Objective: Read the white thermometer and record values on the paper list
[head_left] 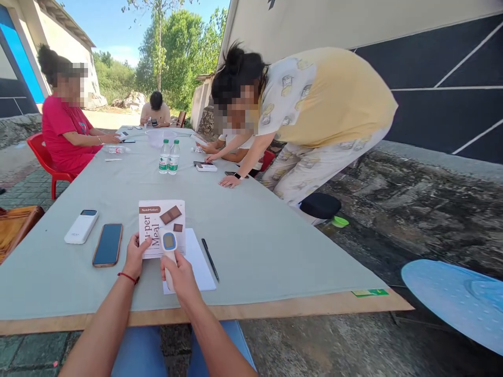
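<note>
My left hand (136, 252) grips the lower left edge of a white and brown meal box (149, 222) printed with chocolate pieces, held upright facing me. In my right hand (178, 271) is a white infrared thermometer (169, 242), my fingers wrapped round its handle. Its blue-rimmed screen faces me, in front of the box's lower right part; I cannot read the screen. Under the thermometer and partly behind the box lies white paper (200, 267). A black pen (210, 260) lies just right of the paper. Left of my hands are a phone (107, 245) and a white power bank (81, 226).
Two green-capped water bottles (168, 159) stand mid-table on the grey-green cloth (275, 246). Beyond them is a clear plastic basin (156, 137). A person in yellow (334, 99) leans over the right edge; others sit around. A blue round surface (451, 293) stands at the right.
</note>
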Demonstrator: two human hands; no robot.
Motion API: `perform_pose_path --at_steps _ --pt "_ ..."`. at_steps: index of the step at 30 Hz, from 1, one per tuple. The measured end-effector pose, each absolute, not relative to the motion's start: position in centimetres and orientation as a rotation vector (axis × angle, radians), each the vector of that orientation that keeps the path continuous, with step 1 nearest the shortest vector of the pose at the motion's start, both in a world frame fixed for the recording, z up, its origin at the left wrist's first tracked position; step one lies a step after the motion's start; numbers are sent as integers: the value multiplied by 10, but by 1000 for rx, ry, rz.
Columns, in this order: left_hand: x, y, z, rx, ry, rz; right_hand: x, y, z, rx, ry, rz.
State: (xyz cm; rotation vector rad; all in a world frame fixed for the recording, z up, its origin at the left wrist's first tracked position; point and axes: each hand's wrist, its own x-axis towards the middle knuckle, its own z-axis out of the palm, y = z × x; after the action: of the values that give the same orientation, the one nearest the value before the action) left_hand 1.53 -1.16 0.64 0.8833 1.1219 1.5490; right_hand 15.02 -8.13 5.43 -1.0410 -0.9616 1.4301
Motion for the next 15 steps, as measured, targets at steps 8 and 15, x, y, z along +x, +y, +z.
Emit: perform_pose_path --at_steps 8,15 --pt "15 -11 5 861 1092 1557 148 -78 54 -1028 -990 1480" --pt "17 -14 9 866 1052 1520 151 -79 57 -1054 -976 1406"
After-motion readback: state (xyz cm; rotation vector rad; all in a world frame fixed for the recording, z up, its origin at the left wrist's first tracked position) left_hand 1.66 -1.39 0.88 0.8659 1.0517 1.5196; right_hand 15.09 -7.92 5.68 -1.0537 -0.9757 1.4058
